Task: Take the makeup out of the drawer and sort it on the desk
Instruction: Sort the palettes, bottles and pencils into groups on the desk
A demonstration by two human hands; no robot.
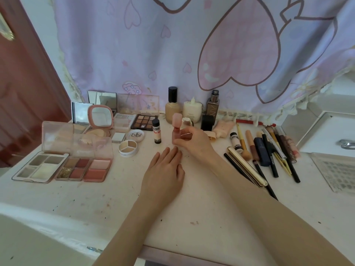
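Right hand (192,140) pinched upright pink square-capped lip-gloss bottle (176,129), likely being placed among bottles; left hand (165,169) flat on white tabletop (201,212).

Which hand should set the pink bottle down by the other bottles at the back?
Right, probably. The right hand already pinches the pink bottle upright, just in front of the foundation bottle. The left hand lies flat on the desk, nearer the person, holding nothing.
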